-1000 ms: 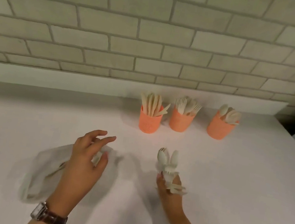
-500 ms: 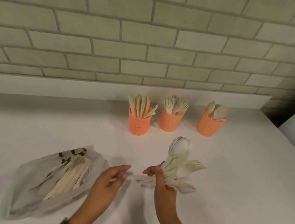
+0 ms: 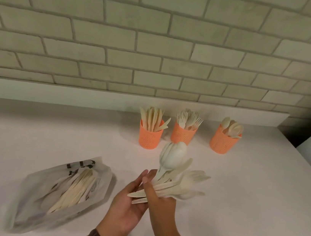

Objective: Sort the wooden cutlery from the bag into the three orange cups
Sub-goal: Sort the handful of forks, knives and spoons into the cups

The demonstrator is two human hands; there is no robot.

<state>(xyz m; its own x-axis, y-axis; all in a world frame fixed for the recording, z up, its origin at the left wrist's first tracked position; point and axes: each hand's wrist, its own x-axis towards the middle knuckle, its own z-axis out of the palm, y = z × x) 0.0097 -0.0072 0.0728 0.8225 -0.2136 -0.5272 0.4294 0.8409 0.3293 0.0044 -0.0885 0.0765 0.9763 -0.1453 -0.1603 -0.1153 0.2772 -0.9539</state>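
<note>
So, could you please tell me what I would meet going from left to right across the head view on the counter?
Bag → left hand → knife cup → right hand with its cutlery bundle → fork cup → spoon cup.

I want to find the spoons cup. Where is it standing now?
In the head view, the cup with spoons stands far right in the row of three orange cups, near the wall, right of the cup with forks.
</note>
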